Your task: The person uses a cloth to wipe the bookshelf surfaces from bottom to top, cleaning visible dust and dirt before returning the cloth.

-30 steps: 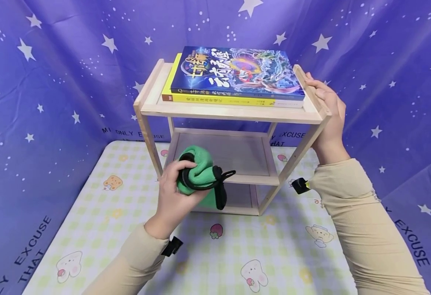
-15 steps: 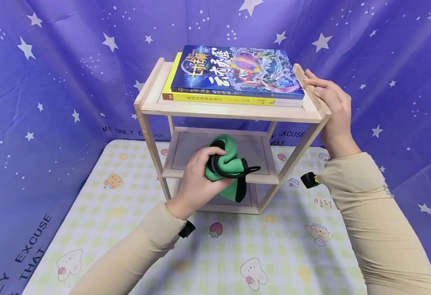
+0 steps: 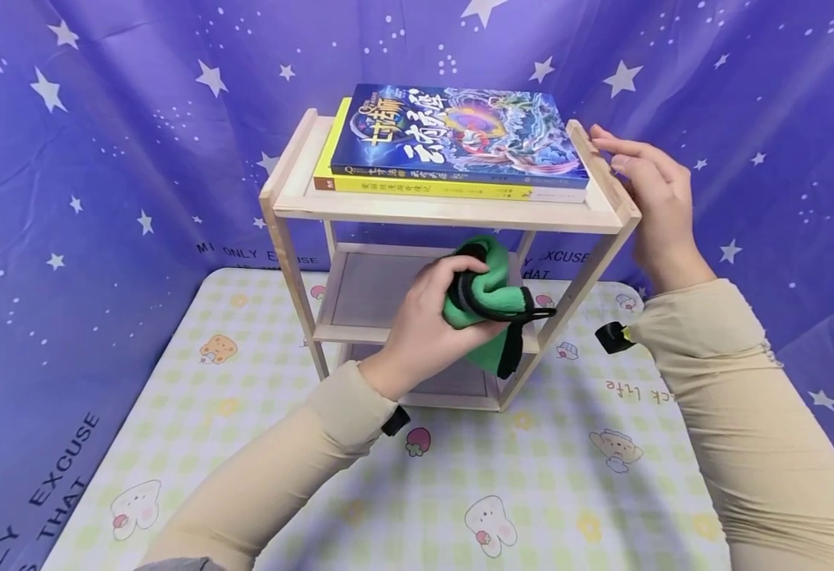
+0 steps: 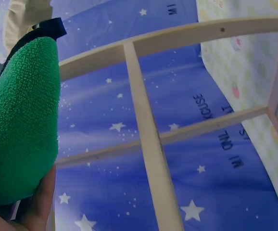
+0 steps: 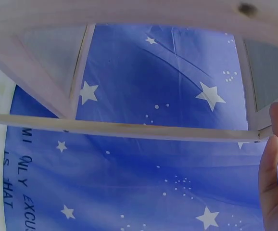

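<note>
A green cloth point(image 3: 497, 300) with black edging and a black loop is bunched up in my left hand point(image 3: 424, 325). The hand grips it in front of the right part of the middle shelf of a wooden rack point(image 3: 445, 208). In the left wrist view the cloth point(image 4: 26, 115) looks fluffy, with fingers under it. My right hand point(image 3: 659, 210) is beside the rack's top right rail, fingers extended and holding nothing. The right wrist view shows its fingers point(image 5: 270, 168) near the wood; whether they touch it I cannot tell.
On the rack's top shelf lies a blue illustrated book point(image 3: 460, 131) over a yellow book point(image 3: 417, 188). Grey panels form the middle shelf point(image 3: 374, 289) and the bottom one. The rack stands on a checked tablecloth point(image 3: 246, 444), with a purple starred curtain point(image 3: 139, 159) behind.
My left hand has carried the green cloth rightward and slightly up across the rack's front. My right hand has loosened from the top rail and shifted outward to the right.
</note>
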The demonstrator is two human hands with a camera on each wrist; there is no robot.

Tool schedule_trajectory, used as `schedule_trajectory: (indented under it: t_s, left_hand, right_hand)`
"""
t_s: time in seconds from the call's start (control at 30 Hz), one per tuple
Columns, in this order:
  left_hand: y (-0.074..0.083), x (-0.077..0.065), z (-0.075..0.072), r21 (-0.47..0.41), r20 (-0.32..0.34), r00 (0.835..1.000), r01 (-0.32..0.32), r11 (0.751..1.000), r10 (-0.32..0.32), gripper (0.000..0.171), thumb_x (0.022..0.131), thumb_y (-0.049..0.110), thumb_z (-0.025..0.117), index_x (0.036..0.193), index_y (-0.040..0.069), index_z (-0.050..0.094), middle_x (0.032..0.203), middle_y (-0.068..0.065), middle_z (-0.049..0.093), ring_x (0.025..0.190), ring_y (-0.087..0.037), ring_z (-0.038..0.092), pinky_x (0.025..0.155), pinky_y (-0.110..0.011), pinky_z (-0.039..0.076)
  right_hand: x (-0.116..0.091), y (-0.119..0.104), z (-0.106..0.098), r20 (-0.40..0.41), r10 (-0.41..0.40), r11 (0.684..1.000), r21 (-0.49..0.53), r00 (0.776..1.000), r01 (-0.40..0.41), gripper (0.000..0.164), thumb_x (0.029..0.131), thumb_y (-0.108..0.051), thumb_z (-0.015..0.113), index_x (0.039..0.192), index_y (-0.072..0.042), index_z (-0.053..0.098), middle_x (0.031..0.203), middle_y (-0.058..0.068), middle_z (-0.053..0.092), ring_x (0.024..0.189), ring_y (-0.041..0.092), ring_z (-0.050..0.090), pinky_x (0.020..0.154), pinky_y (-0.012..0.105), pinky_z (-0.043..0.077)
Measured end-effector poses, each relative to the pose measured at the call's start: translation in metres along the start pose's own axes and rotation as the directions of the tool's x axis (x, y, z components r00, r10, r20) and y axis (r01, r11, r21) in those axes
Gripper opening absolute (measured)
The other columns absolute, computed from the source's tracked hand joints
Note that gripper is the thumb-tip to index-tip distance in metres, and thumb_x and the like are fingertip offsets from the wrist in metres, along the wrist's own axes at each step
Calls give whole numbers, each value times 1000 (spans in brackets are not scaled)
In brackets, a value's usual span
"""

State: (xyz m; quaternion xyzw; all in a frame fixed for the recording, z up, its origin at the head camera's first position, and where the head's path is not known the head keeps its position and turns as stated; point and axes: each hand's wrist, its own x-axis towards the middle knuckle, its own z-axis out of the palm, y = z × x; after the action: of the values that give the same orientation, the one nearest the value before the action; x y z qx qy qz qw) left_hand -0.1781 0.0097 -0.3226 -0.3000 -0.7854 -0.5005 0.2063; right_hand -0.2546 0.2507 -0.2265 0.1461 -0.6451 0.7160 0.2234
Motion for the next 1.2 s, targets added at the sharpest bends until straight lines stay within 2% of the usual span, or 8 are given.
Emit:
schedule_trajectory:
  t_s: [0.33, 0.53, 0.7, 0.9, 1.07, 1.2]
  left_hand:
    - [12, 22, 26, -103, 61, 994, 94, 990, -88, 73, 75, 23, 86, 135, 13, 45, 124, -10, 61, 110, -19, 59, 96, -23, 45]
    - [23, 33, 42, -236, 52, 985, 170, 957, -162, 84, 74, 23, 87, 142, 14, 36, 128, -8, 59, 112, -14, 57, 97, -18, 44]
    - [30, 42, 49, -300, 72, 974, 225, 927, -213, 97, 75, 29, 86, 150, 22, 25, 139, 2, 48, 115, -7, 51, 96, -17, 44]
    - [32, 52, 58, -300, 77, 973, 231, 925, -218, 100, 77, 33, 84, 154, 27, 21, 147, 9, 40, 113, -5, 50, 92, -14, 45]
    - [34, 54, 65, -269, 61, 967, 254, 929, -247, 94, 77, 36, 83, 152, 26, 28, 139, 8, 48, 106, -3, 53, 86, -12, 46]
    - [36, 56, 72, -278, 58, 963, 268, 923, -262, 94, 78, 37, 83, 152, 29, 26, 138, 8, 50, 101, -3, 53, 82, -13, 47]
  right_hand:
    - [11, -1, -3, 97, 22, 998, -57, 995, -16, 22, 88, -3, 63, 106, 1, 76, 113, -2, 75, 126, 14, 60, 101, 16, 44]
    - [9, 4, -2, 75, 8, 997, -81, 997, -1, 22, 92, -6, 59, 103, -3, 78, 113, -5, 75, 129, 14, 57, 103, 15, 42]
    - [8, 8, 2, 44, 3, 1000, -26, 999, -1, 23, 92, -4, 56, 100, -2, 78, 114, -1, 74, 130, 17, 56, 105, 18, 42]
    - [8, 10, 4, 26, -13, 1000, -19, 1000, 14, 25, 93, -4, 53, 100, -2, 78, 112, -2, 75, 129, 16, 58, 108, 19, 40]
    - [8, 12, 4, 64, -43, 999, -6, 997, 43, 29, 94, -3, 49, 97, -5, 77, 106, -4, 75, 131, 17, 56, 111, 21, 38]
    - [9, 11, 1, 105, -41, 996, -70, 994, 49, 30, 96, -4, 47, 97, -10, 77, 111, -8, 73, 134, 18, 53, 112, 20, 36]
